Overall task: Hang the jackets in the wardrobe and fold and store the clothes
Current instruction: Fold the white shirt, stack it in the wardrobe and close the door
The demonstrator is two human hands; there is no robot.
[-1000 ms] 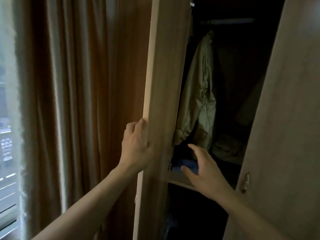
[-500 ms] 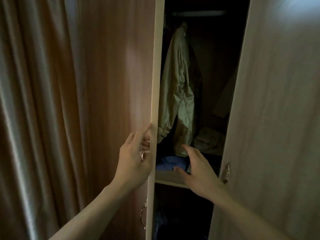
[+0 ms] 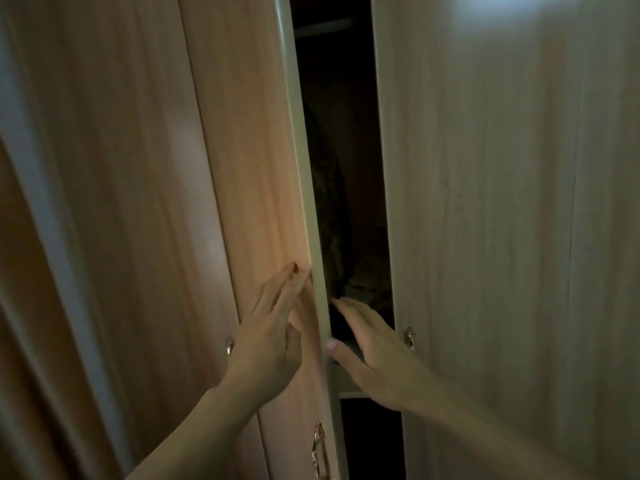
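The wooden wardrobe stands right in front of me with its left door (image 3: 256, 188) almost closed, leaving a narrow dark gap. My left hand (image 3: 273, 327) lies flat on the outer face of that door near its edge, fingers straight and apart, holding nothing. In the gap, over the shelf edge (image 3: 349, 379), my right hand (image 3: 372, 348) is spread with its fingers apart and nothing in it. Inside, a hanging olive jacket (image 3: 329, 188) is barely visible in the dark, and pale folded clothes (image 3: 367, 282) lie on the shelf.
The right wardrobe door (image 3: 502, 220) is nearly closed, with a metal handle (image 3: 409, 337) by my right wrist. The left door has a metal handle (image 3: 318, 452) low down. Another door panel (image 3: 114, 202) with a small knob (image 3: 229, 348) is further left. A hanging rail (image 3: 325, 27) crosses the top.
The left door has swung much further closed, narrowing the gap. My left hand went from gripping its edge to lying flat on its face. The right hand pulled back from the shelf.
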